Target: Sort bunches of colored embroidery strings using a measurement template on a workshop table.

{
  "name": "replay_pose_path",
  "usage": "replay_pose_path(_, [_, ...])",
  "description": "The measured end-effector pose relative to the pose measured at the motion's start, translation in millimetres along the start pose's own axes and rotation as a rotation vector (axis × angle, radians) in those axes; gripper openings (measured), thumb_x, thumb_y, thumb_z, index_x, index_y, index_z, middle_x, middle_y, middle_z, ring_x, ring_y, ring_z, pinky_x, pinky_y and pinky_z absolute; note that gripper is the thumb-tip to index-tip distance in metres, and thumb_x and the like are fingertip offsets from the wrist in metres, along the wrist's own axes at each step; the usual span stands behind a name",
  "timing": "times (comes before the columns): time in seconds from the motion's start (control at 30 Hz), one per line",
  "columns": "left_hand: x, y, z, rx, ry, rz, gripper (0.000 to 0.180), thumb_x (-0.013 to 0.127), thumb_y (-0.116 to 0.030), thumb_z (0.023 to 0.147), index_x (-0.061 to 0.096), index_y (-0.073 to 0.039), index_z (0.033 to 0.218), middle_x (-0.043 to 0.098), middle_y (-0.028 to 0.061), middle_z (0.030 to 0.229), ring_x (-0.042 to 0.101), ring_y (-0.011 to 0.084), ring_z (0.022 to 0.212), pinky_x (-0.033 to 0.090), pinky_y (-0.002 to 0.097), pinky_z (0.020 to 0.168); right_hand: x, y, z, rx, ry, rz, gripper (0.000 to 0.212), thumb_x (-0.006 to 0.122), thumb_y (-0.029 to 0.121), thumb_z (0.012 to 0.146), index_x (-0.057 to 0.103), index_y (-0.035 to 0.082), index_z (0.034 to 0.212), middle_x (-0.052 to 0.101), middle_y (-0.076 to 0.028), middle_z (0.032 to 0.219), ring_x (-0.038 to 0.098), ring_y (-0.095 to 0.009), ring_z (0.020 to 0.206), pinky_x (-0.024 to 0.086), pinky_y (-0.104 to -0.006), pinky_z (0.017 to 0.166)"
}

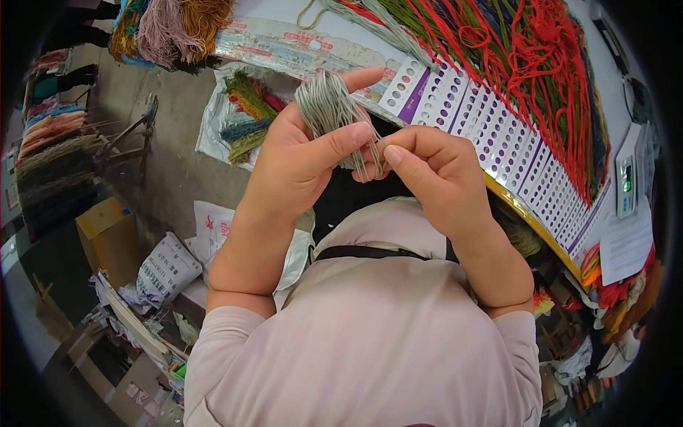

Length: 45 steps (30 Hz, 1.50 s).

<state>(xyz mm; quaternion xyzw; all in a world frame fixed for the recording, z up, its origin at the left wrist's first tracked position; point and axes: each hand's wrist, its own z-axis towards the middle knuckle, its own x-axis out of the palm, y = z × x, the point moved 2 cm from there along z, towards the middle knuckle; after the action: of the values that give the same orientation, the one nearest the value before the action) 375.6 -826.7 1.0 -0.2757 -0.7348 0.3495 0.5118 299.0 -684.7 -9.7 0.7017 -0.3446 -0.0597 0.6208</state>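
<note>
While the left hand [299, 153] pinches a looped grey yarn bundle [329, 107], the right hand [430, 174] pinches its hanging strands.

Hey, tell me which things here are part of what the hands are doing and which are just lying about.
In use:
bundle of pale grey yarn strands
left hand
right hand

Lying about:
red yarn skeins
white punched card with purple holes
brown cardboard box

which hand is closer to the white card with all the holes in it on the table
Right. The right hand is just left of the hole card, nearly at its edge, pinching the grey yarn. The left hand holds the yarn farther left, with the right hand between it and the card.
</note>
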Motion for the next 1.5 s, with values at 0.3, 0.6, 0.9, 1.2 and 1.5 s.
replay_pose_path(0.3, [-1, 1, 3, -0.012, 0.016, 0.069, 0.051, 0.060, -0.011, 0.086, 0.043, 0.005, 0.132, 0.058, 0.0041, 0.088, 0.058, 0.0111, 0.077, 0.047, 0.0262, 0.069, -1, 1, 1, 0.052, -0.021, 0.158, 0.016, 0.050, 0.006, 0.092, 0.062, -0.006, 0.093, 0.066, -0.008, 0.082, 0.062, -0.011, 0.076, 0.049, -0.0239, 0.070])
replay_pose_path(0.6, [-4, -5, 5, -0.061, 0.039, 0.160, 0.040, 0.052, -0.019, 0.093, 0.051, 0.003, 0.126, 0.057, 0.0043, 0.093, 0.059, 0.0113, 0.081, 0.050, 0.0264, 0.066, -8, 2, 1, 0.022, -0.018, 0.169, 0.016, 0.049, 0.004, 0.091, 0.061, -0.006, 0.095, 0.065, -0.008, 0.081, 0.062, -0.013, 0.074, 0.050, -0.0267, 0.072])
replay_pose_path(0.9, [-2, -5, 2, -0.092, 0.005, 0.104, 0.041, 0.050, -0.023, 0.094, 0.052, 0.004, 0.125, 0.058, 0.0133, 0.116, 0.059, 0.0179, 0.100, 0.052, 0.0299, 0.077, 1, 8, 3, 0.065, -0.098, 0.160, 0.017, 0.057, 0.006, 0.087, 0.061, -0.004, 0.100, 0.063, -0.002, 0.080, 0.056, -0.007, 0.069, 0.045, -0.0208, 0.067])
replay_pose_path(1.2, [-5, -3, 2, -0.041, 0.042, 0.082, 0.041, 0.047, -0.020, 0.094, 0.050, 0.006, 0.125, 0.056, 0.0162, 0.121, 0.055, 0.0222, 0.111, 0.042, 0.0353, 0.097, 5, -3, 6, 0.032, -0.068, -0.020, 0.015, 0.067, 0.008, 0.080, 0.066, -0.001, 0.092, 0.060, 0.005, 0.074, 0.050, -0.001, 0.067, 0.041, -0.0183, 0.060])
replay_pose_path(1.5, [-10, -3, 0, -0.040, 0.032, 0.045, 0.041, 0.046, -0.018, 0.094, 0.049, 0.007, 0.126, 0.056, 0.0167, 0.120, 0.056, 0.0219, 0.110, 0.043, 0.0351, 0.096, 10, 1, 6, 0.106, -0.069, -0.015, 0.012, 0.067, -0.002, 0.080, 0.064, -0.002, 0.092, 0.065, -0.002, 0.085, 0.056, -0.005, 0.075, 0.045, -0.0185, 0.071])
